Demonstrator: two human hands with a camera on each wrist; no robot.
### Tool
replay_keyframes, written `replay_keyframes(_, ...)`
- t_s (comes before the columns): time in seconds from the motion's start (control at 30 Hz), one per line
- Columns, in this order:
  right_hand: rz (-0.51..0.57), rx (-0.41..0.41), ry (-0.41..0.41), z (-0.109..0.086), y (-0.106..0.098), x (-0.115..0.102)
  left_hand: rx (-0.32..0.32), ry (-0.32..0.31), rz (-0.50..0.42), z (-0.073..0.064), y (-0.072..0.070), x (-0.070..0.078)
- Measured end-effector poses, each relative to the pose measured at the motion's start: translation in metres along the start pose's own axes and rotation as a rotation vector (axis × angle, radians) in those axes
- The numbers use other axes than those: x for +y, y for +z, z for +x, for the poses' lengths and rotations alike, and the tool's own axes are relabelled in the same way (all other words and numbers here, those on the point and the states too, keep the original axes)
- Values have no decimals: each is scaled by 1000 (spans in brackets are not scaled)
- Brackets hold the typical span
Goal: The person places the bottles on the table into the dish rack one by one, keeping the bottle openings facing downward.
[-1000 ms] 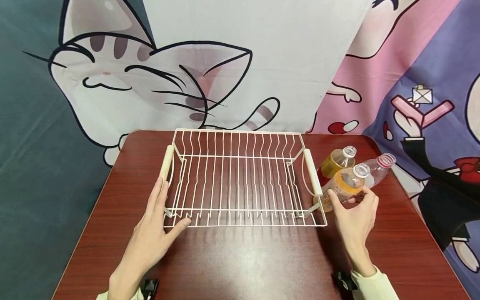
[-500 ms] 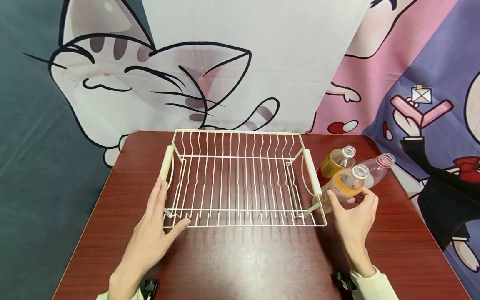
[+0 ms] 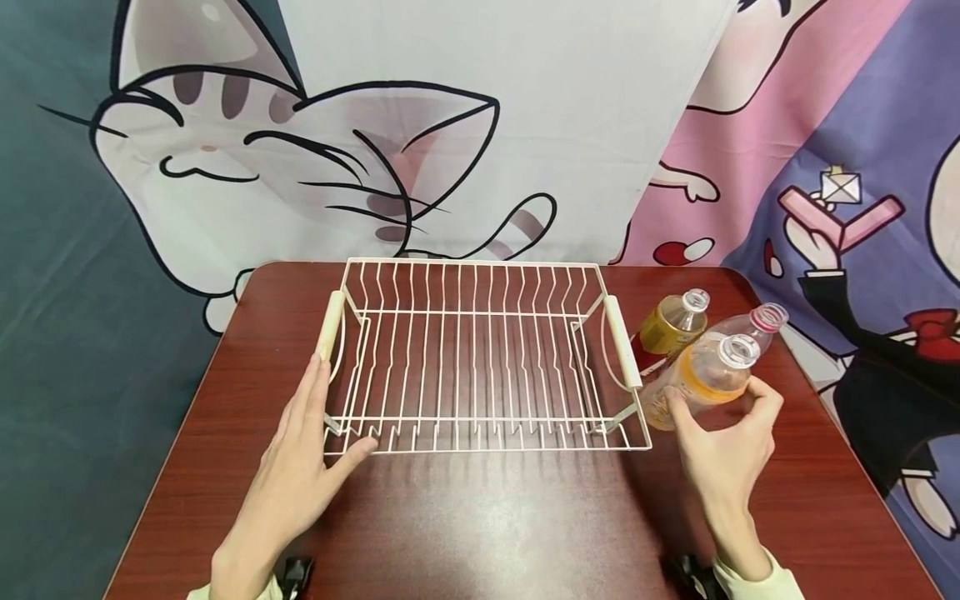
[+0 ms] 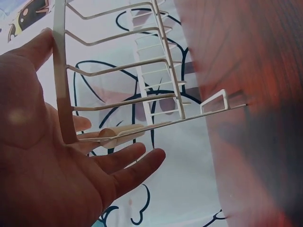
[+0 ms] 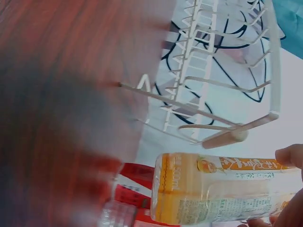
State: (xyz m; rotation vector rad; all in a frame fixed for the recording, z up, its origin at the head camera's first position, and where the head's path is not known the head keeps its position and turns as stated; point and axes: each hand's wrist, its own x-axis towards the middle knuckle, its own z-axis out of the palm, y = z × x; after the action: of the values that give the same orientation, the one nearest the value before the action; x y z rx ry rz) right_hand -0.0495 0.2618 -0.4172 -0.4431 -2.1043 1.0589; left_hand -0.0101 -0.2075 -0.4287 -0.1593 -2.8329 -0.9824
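Observation:
A white wire dish rack point(image 3: 480, 419) with pale wooden handles stands on the table. At its front left corner is my left hand point(image 3: 292, 467), fingers straight along the side near the left handle point(image 3: 331, 325). In the left wrist view the thumb meets the front rail point(image 4: 64, 85) and the palm lies by the corner. Beyond the rack's right side, my right hand point(image 3: 731, 450) pinches an uncapped clear plastic bottle point(image 3: 705, 375) with an orange-banded label between thumb and fingers, neck tilted right. In the right wrist view this bottle point(image 5: 218, 187) overlaps a red-labelled one point(image 5: 135, 187).
Behind the held bottle stand a yellow-labelled bottle point(image 3: 663, 327) and a clear bottle with a red neck ring point(image 3: 761, 321). The right handle point(image 3: 622, 342) of the rack is close by them. A cartoon cloth point(image 3: 600, 125) hangs behind the dark red wooden table point(image 3: 480, 525).
My right hand has raised the orange-banded bottle and shifted slightly right and toward me with it. The left hand keeps its place at the rack.

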Motion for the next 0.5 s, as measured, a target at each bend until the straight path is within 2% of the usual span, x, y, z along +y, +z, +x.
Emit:
replay_keyframes(0.33, 135, 34, -116, -2, -6, -17, 24, 20, 5, -2, -10, 5)
replay_keyframes(0.5, 186, 27, -228, -5, -6, -25, 70, 53, 16, -4, -13, 9)
